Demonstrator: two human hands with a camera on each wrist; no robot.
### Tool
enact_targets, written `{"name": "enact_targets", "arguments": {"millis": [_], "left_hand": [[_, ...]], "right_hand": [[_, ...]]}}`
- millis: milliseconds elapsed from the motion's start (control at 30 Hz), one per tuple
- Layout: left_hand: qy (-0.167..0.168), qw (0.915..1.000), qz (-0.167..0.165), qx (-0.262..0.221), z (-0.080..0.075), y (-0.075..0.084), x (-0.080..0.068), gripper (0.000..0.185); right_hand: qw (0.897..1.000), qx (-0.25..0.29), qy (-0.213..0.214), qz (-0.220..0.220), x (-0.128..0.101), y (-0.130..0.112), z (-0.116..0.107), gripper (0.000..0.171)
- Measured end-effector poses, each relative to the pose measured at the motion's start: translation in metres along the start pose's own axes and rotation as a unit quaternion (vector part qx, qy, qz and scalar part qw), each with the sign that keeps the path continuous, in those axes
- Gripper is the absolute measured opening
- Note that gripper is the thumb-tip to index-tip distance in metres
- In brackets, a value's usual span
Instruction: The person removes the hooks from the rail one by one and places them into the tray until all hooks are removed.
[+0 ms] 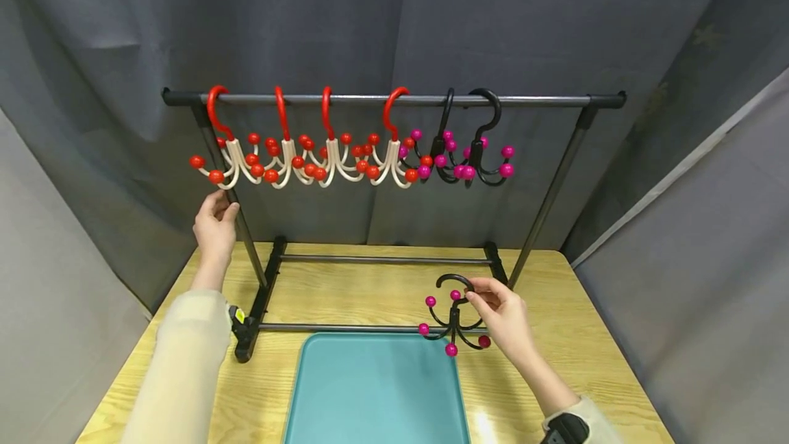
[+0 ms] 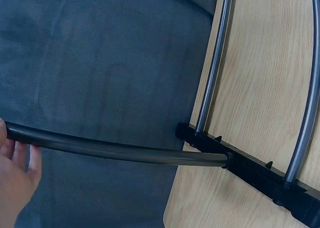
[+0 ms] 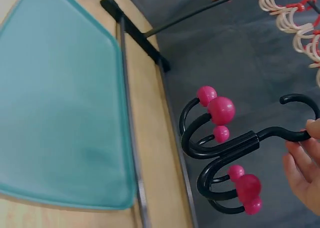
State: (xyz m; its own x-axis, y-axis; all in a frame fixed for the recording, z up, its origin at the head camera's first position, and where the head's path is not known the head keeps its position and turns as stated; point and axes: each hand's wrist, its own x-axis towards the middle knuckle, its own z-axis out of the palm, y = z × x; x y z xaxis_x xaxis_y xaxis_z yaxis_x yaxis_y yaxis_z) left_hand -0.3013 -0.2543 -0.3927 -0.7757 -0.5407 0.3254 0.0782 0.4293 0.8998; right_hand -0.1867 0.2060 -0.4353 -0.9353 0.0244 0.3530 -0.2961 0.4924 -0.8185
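My right hand (image 1: 502, 314) pinches the curved top of a black multi-prong hook (image 1: 455, 321) with magenta ball tips, held above the wooden table just beyond the teal tray (image 1: 376, 389); the right wrist view shows the black hook (image 3: 227, 148) hanging from my fingers (image 3: 305, 168). My left hand (image 1: 216, 221) grips the left upright of the black rack (image 1: 394, 99), seen also as the pole (image 2: 110, 150) under my left hand (image 2: 15, 173). Several cream hooks with red tops (image 1: 308, 156) and two black hooks with magenta balls (image 1: 471, 156) hang on the top bar.
The rack's base rails (image 1: 382, 260) and black feet (image 1: 253, 334) stand on the wooden table (image 1: 585, 334). Grey curtains (image 1: 394, 19) close in the back and sides. The right stretch of the top bar (image 1: 555, 99) carries nothing.
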Motion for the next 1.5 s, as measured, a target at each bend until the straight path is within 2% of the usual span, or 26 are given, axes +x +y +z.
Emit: {"name": "enact_targets", "arguments": {"millis": [167,333,467,667,800,1133,1367,1500], "left_hand": [[0.001,1.0000,0.006,-0.003,0.001,0.002,0.000,0.035],[0.013,0.9998,0.013,0.005,0.000,0.002,0.001,0.034],[0.010,0.9998,0.015,0.010,0.000,0.002,0.001,0.035],[0.009,0.9999,0.008,0.003,0.000,0.002,0.001,0.035],[0.004,1.0000,0.003,0.007,0.000,0.003,0.001,0.036],[0.009,0.9999,0.005,0.003,0.001,0.001,0.000,0.036],[0.015,0.9999,0.005,0.001,0.002,-0.001,-0.002,0.036],[0.017,0.9998,0.008,-0.002,0.003,-0.002,-0.002,0.035]], "right_hand": [[0.999,-0.010,-0.019,0.031,-0.008,0.011,0.011,0.018],[0.998,-0.003,-0.024,0.056,-0.014,0.025,0.021,0.018],[0.997,0.001,-0.027,0.071,-0.019,0.035,0.027,0.017],[0.995,0.028,-0.042,0.090,-0.026,0.045,0.034,0.017],[0.992,0.021,-0.044,0.112,-0.029,0.053,0.038,0.018],[0.993,0.026,-0.039,0.110,-0.032,0.069,0.043,0.019],[0.993,0.030,-0.034,0.109,-0.036,0.069,0.046,0.018],[0.990,0.053,-0.045,0.121,-0.039,0.069,0.049,0.018]]}}
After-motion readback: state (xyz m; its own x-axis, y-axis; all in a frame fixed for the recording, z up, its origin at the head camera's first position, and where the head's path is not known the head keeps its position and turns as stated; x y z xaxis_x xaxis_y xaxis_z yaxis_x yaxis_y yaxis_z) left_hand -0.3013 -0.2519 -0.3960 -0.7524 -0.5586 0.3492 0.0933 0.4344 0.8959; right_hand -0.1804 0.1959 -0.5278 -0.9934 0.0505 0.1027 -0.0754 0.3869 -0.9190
